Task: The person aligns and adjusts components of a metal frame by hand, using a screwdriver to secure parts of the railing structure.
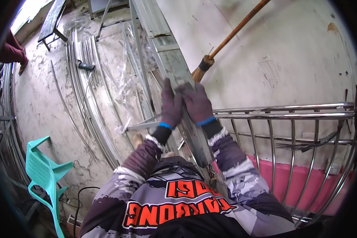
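My left hand (171, 105) and my right hand (196, 104), both in dark gloves with blue cuffs, are side by side over a long, narrow metal-topped bench (173, 61). The left one has its fingers stretched out. Those of the right also point away from me, apart at the tips. Their inner edges meet in the middle, where a dark patch hides any small thing. Close beyond the right fingertips is the bristle head of a broom (201, 70), its wooden handle leaning along the wall.
To the right stands a shiny metal railing (281, 117). Long metal bars (81, 87) cover the floor at left, with a dark power tool (85, 66) on them. A turquoise plastic chair (43, 168) is at lower left. Another person's legs (12, 52) show at upper left, near a low bench (52, 22).
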`<state>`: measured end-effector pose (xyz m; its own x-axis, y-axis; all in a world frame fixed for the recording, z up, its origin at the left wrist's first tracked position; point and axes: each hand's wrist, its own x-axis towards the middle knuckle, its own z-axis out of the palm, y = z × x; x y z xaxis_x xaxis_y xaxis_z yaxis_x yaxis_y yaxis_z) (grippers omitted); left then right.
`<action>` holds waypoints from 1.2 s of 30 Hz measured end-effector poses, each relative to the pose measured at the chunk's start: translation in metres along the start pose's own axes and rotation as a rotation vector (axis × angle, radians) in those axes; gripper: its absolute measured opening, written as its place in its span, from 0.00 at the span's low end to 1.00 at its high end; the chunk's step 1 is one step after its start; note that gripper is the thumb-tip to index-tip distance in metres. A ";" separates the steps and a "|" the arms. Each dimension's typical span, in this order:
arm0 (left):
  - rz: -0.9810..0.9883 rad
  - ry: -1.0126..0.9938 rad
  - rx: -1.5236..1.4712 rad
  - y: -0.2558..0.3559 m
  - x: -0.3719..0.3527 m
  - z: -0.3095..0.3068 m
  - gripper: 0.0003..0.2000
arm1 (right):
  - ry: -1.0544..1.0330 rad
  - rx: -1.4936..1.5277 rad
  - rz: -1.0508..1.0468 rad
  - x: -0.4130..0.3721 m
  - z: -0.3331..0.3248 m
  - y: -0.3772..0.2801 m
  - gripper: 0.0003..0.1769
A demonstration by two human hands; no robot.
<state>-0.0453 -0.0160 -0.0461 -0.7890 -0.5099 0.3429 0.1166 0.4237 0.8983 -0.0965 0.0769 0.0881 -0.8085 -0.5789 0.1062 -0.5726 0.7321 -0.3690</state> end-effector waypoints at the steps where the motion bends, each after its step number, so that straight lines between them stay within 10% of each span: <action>1: -0.083 0.004 -0.135 0.010 0.024 -0.012 0.32 | -0.004 0.032 -0.006 0.020 0.005 -0.001 0.18; 6: 0.198 -0.080 0.058 -0.029 0.018 -0.029 0.33 | 0.054 0.109 -0.006 -0.002 0.006 0.005 0.16; 10: -0.414 -0.233 -0.404 -0.028 -0.081 -0.070 0.37 | 0.032 -0.021 0.031 -0.127 -0.012 0.023 0.18; 16: -0.917 -0.505 -0.202 -0.046 -0.173 -0.122 0.40 | -0.011 0.105 0.020 -0.124 -0.018 0.025 0.17; 24: -0.424 -0.267 -0.377 0.020 -0.031 -0.078 0.37 | 0.124 0.084 -0.104 0.054 0.032 0.024 0.16; 31: -0.161 -0.237 -0.379 0.023 -0.024 -0.061 0.37 | 0.030 -0.003 -0.161 -0.130 -0.030 0.034 0.21; 36: -0.171 -0.284 -0.430 0.037 -0.065 -0.056 0.40 | 0.048 0.074 -0.149 -0.126 -0.021 0.037 0.20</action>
<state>0.0447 -0.0093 -0.0200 -0.9435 -0.2969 0.1474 0.1614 -0.0230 0.9866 -0.0185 0.1848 0.0802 -0.7222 -0.6596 0.2085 -0.6764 0.6101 -0.4127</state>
